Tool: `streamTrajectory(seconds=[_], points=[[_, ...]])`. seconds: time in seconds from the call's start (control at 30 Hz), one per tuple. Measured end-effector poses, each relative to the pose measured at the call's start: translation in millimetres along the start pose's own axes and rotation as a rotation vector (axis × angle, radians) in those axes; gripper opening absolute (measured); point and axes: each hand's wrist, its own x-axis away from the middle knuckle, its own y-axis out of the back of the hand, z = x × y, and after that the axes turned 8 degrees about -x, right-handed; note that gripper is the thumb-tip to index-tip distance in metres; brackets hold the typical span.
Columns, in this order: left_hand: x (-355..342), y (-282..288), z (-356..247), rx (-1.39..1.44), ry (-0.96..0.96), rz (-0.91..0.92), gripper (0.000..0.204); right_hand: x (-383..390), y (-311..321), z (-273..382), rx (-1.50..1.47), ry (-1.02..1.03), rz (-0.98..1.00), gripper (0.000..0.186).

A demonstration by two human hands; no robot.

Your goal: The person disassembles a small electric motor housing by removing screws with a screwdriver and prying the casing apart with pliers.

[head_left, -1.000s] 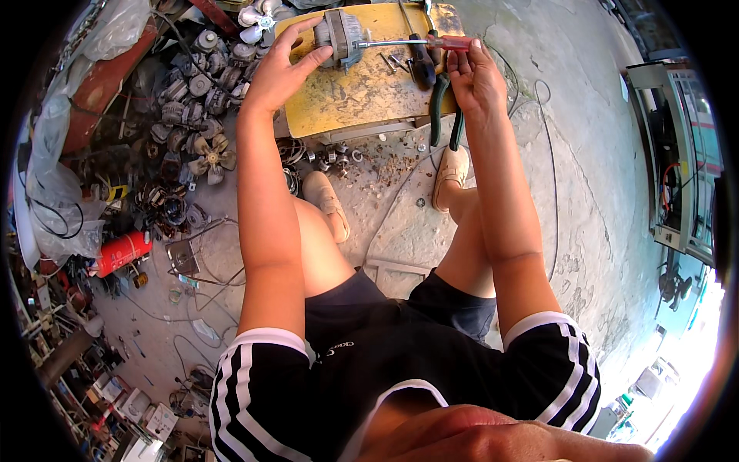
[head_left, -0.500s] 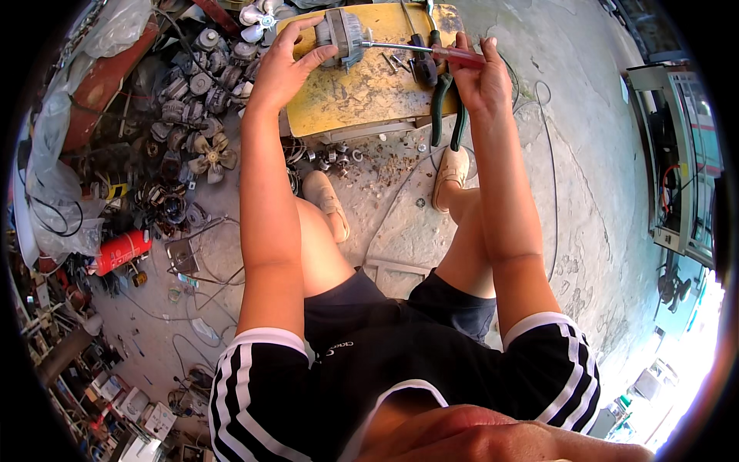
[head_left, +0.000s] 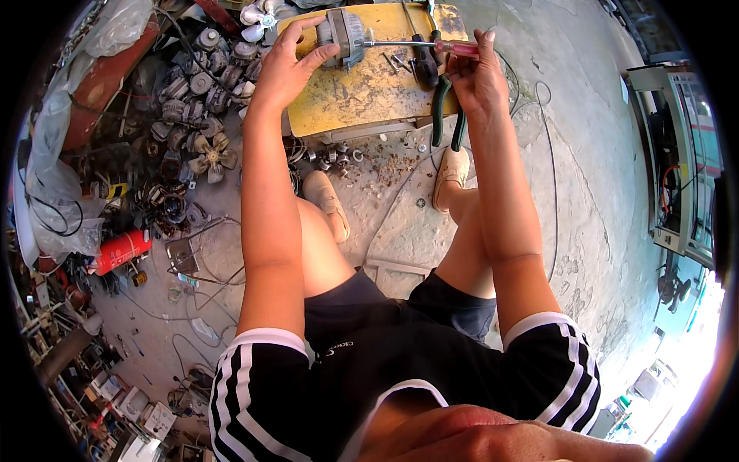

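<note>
Steadying motor [head_left: 344, 35] on board [head_left: 362, 92], left hand [head_left: 286, 65] fingers wrapped | right hand [head_left: 476, 77] pinching screwdriver [head_left: 431, 46] | step: unscrewing | next: tip seated, straight

A small grey motor [head_left: 344, 35] is gripped by the left hand [head_left: 285, 65] near the far left edge of a worn yellow board [head_left: 362, 92], while a red-handled screwdriver [head_left: 431, 46] is held in the closed right hand [head_left: 476, 77] with its shaft laid level and its tip set against the motor's side. Green-handled pliers [head_left: 445, 115] are laid over the board's near right corner, and loose screws [head_left: 396, 63] are scattered at its middle. A heap of old fan motors [head_left: 192, 100] is piled on the floor beside the board's left edge, with a red cylinder [head_left: 122, 250] lying further off.
</note>
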Motion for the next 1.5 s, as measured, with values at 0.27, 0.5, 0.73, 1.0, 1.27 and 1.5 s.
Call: streamTrajectory(seconds=[0.27, 0.5, 0.73, 1.0, 1.27, 1.5], points=[[-1, -4, 7, -0.027, -0.046, -0.024, 0.069, -2, 3, 1, -0.019, 0.113, 0.229, 0.045], [-1, -2, 3, -0.015, -0.022, -0.011, 0.07, 1, -1, 7, 0.102, 0.131, 0.176, 0.039], [-1, -3, 3, -0.011, -0.013, -0.003, 0.069, 5, -6, 15, 0.122, 0.152, 0.294, 0.04], [-1, -1, 1, -0.012, -0.033, -0.001, 0.066, -16, 11, 17, 0.21, 0.196, 0.39, 0.045], [-1, -1, 3, -0.015, -0.018, 0.005, 0.063, 5, -6, 40, 0.969, 0.214, 0.224, 0.051], [-1, -2, 2, -0.056, -0.024, -0.004, 0.065, -7, 9, 51, 0.999, 0.178, 0.471, 0.034]])
